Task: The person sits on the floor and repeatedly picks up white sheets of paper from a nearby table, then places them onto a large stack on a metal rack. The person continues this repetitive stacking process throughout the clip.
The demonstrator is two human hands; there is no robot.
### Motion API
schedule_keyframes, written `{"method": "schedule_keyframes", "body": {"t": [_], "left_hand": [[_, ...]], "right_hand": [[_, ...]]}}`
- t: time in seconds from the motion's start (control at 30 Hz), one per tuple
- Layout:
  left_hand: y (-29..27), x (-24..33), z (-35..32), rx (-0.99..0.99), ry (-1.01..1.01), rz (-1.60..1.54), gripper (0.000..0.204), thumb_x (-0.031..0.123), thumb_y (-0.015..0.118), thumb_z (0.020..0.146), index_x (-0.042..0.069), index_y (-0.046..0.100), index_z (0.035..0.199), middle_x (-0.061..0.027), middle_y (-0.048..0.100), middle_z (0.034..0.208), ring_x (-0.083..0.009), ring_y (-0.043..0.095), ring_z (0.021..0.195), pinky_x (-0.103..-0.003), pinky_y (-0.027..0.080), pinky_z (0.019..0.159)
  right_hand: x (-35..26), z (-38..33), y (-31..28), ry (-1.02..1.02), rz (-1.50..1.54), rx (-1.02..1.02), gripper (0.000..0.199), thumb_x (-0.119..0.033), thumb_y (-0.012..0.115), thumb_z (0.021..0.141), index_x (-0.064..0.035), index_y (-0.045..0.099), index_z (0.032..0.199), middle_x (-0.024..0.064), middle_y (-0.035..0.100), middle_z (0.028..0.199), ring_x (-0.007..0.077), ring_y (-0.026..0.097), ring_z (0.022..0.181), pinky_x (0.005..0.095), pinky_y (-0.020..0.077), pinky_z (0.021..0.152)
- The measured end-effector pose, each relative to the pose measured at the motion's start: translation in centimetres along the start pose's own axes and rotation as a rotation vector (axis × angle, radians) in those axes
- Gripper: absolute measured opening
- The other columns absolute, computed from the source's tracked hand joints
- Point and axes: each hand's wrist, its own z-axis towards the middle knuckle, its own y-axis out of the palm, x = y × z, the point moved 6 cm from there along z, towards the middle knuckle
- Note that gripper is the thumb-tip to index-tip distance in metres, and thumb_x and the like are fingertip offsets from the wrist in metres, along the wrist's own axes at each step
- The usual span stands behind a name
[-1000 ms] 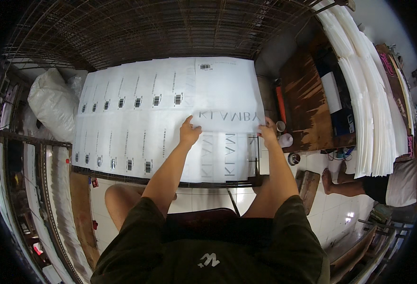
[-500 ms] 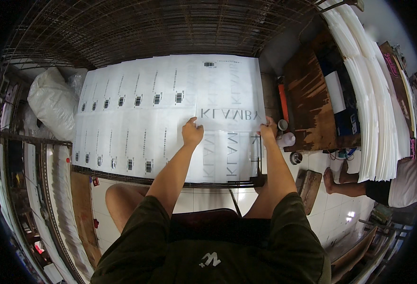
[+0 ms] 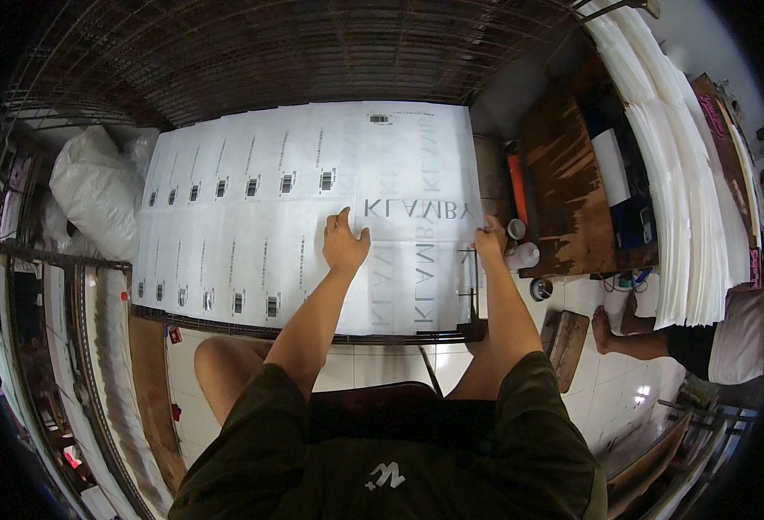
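Overlapping white printed sheets (image 3: 226, 173), glossy like plastic, lie in two rows across a wire rack (image 3: 390, 339) before me. Dark lettering and small barcodes show on them. On the right of the far row is a top sheet (image 3: 416, 165), with lettering along its near edge. My left hand (image 3: 344, 244) rests over the sheets beside that sheet's near left corner, thumb and forefinger apart, holding nothing. At the near right corner, my right hand (image 3: 490, 239) pinches the edge of the top sheet; its fingertips are partly blurred.
Dark wire racks (image 3: 312, 61) stack up beyond the sheets. A white plastic sack (image 3: 96, 182) stands at the left. Right of the rack are a cup (image 3: 515, 229), a white container (image 3: 523, 256) and a worn wooden cabinet (image 3: 564, 173). Another person's foot (image 3: 605, 334) shows at the right.
My left hand has let go of the sheet's left corner, opened its fingers and shifted slightly left. The top sheet has moved a little to the left; my right hand stays at its corner.
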Motion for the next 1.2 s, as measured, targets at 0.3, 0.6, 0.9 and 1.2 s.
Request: {"method": "schedule_keyframes", "body": {"t": [0.3, 0.6, 0.9, 1.2], "left_hand": [[-16.9, 13.7, -6.1, -1.684, 0.580, -0.778, 0.022, 0.013, 0.073, 0.070, 0.006, 0.061, 0.087, -0.0029, 0.061, 0.087, -0.0133, 0.054, 0.074, -0.029, 0.045, 0.066], [-42.1, 21.0, -11.0, -1.769, 1.611, -1.549, 0.040, 0.032, 0.082, 0.067, 0.006, 0.059, 0.087, -0.0066, 0.057, 0.079, -0.0217, 0.055, 0.074, -0.033, 0.043, 0.069], [-45.2, 24.0, -13.0, -1.505, 1.605, -1.441, 0.039, 0.032, 0.080, 0.069, 0.004, 0.060, 0.089, -0.0072, 0.058, 0.079, -0.0216, 0.055, 0.070, -0.031, 0.043, 0.069], [-26.1, 14.0, -15.7, -1.433, 0.077, -1.424, 0.025, 0.019, 0.071, 0.077, 0.003, 0.060, 0.091, -0.0017, 0.058, 0.081, -0.0089, 0.049, 0.070, -0.022, 0.038, 0.066]], "right_hand": [[-7.4, -11.0, -5.1, -0.722, 0.172, 0.086, 0.015, -0.004, 0.064, 0.075, 0.0004, 0.053, 0.084, 0.0068, 0.057, 0.071, 0.0142, 0.053, 0.058, 0.0271, 0.0436, 0.054], [-28.0, -44.2, -24.1, -1.988, -0.111, 0.000, 0.029, -0.001, 0.072, 0.061, -0.0085, 0.045, 0.067, 0.0029, 0.045, 0.060, 0.0172, 0.044, 0.046, 0.0301, 0.0307, 0.041], [-28.3, -54.5, -25.8, -2.175, -0.600, 0.137, 0.027, -0.006, 0.073, 0.065, -0.0050, 0.049, 0.077, 0.0061, 0.050, 0.068, 0.0197, 0.050, 0.058, 0.0317, 0.0383, 0.053], [-31.1, -48.5, -34.2, -1.938, -0.299, 0.786, 0.029, -0.011, 0.074, 0.069, -0.0016, 0.054, 0.088, 0.0092, 0.054, 0.077, 0.0223, 0.055, 0.071, 0.0333, 0.0460, 0.066]]}}
